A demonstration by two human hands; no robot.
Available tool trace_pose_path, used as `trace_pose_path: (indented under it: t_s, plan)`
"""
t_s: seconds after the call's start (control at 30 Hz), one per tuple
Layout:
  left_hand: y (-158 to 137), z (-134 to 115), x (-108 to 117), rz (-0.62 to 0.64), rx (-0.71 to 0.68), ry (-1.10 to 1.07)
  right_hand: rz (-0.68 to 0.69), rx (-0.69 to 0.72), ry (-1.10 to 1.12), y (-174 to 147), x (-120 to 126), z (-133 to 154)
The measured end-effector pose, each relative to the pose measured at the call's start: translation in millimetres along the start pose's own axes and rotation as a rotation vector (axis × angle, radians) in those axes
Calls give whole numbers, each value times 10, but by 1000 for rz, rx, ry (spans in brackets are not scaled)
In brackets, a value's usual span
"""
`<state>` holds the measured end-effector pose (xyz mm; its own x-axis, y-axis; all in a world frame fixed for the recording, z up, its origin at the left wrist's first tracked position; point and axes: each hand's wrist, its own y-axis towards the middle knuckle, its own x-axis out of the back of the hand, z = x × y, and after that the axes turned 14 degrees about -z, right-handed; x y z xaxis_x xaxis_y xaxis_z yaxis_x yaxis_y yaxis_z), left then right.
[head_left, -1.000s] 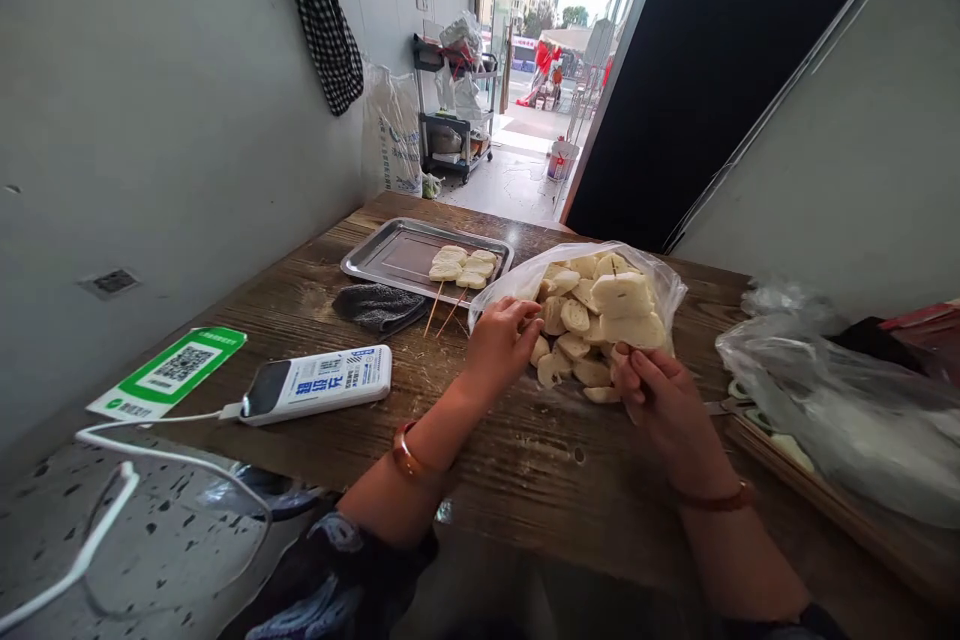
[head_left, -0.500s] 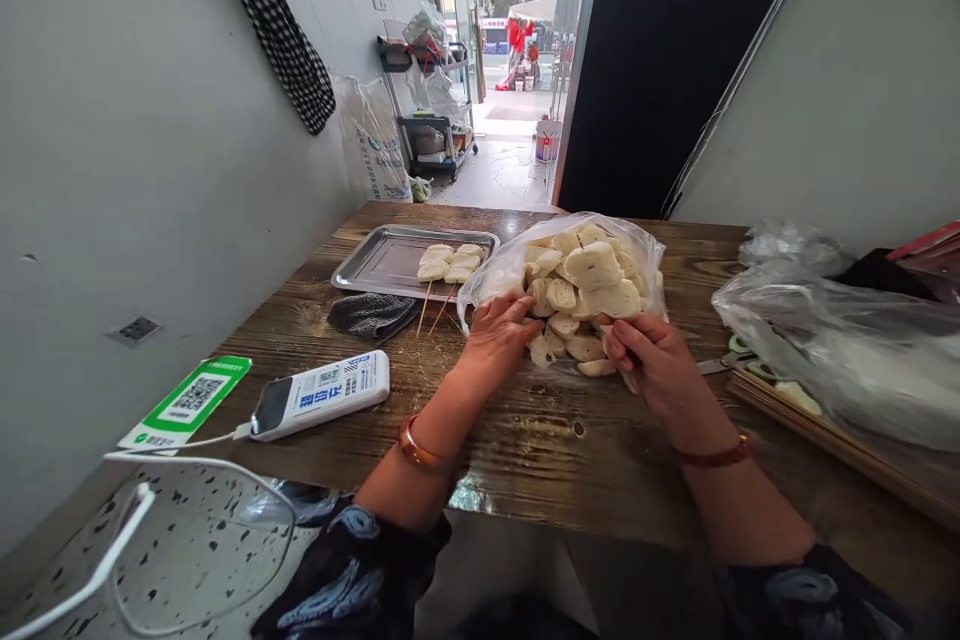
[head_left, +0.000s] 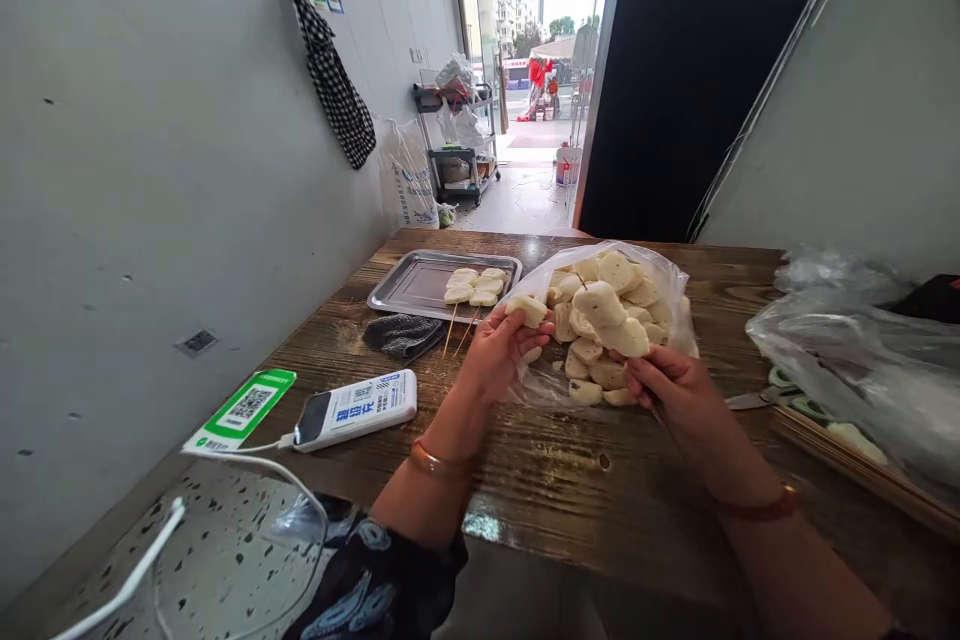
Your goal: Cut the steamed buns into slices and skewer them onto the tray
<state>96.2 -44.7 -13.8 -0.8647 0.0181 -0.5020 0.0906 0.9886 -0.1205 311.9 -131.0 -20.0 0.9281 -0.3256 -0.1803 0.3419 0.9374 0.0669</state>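
Between the fingers of my left hand [head_left: 491, 352] is a pale, rounded food slice [head_left: 527, 310]. My right hand [head_left: 673, 382] grips a skewer of similar slices [head_left: 611, 318], its dark tip poking out at the upper left; the stick's lower part is hidden by the hand. Both hands are in front of an open clear plastic bag [head_left: 684, 305] heaped with loose slices [head_left: 589, 360]. To the left, a metal tray [head_left: 401, 282] holds skewered slices [head_left: 476, 287], their thin sticks sticking out over its near edge.
A dark cloth [head_left: 403, 334], a white power bank [head_left: 360, 410] with its cable and a green QR card [head_left: 244, 410] are on the left. Scissors [head_left: 757, 398], a bundle of wooden sticks [head_left: 847, 455] and a large plastic bag [head_left: 840, 345] lie on the right.
My left hand has picked a slice from the bag and lifted it slightly to the bag's left. My right hand still holds the skewer, now tilted differently. The view has shifted.
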Motion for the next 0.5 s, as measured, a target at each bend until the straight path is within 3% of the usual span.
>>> trace_pose_path:
  t_s: [0.27,0.5]
  plan:
    - [-12,-61,6,-1,-41,-187,-35,159,-324,-18,-1,-67]
    - [0,-75,28,-7,-37,-141,-27,320,-485,3,4,-141]
